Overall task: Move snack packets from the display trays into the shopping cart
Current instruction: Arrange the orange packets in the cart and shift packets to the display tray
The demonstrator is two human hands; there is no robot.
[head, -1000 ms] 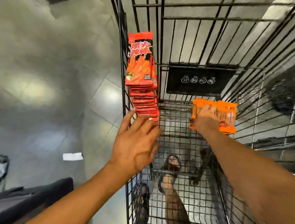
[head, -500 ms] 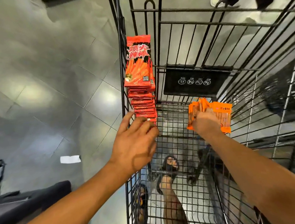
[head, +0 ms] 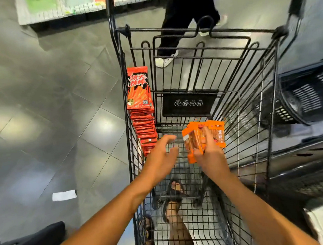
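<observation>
Many floor tiles: grey and glossy, spread over the left half of the view.
Cart: black wire, seen from above, filling the middle; its mesh stands in front of everything beneath it.
Other person: only black trousers and pale shoes show, beyond the far end of the cart and partly barred by its wires.
Basket: black plastic, outside the cart's right wall, blurred.
Shelf: top left, carrying green goods too blurred to read.
Red packets: a tall stack inside the cart, tight against its left wall near the far corner, top packet face up.
Plate: black, with four small white round signs, fixed on the cart's far wall just right of the red stack.
Right hand: inside the cart, fingers curled round the orange packets and covering their lower edge.
Left hand: fingers spread and loose, holding nothing, between the red stack and the orange packets, touching neither; motion-blurred.
Orange packets: a small bunch held upright above the cart's mesh floor, right of centre.
Foot: the person's own, in a dark sandal, seen through the cart's mesh.
Paper scrap: white, flat on the tiles left of the cart.
</observation>
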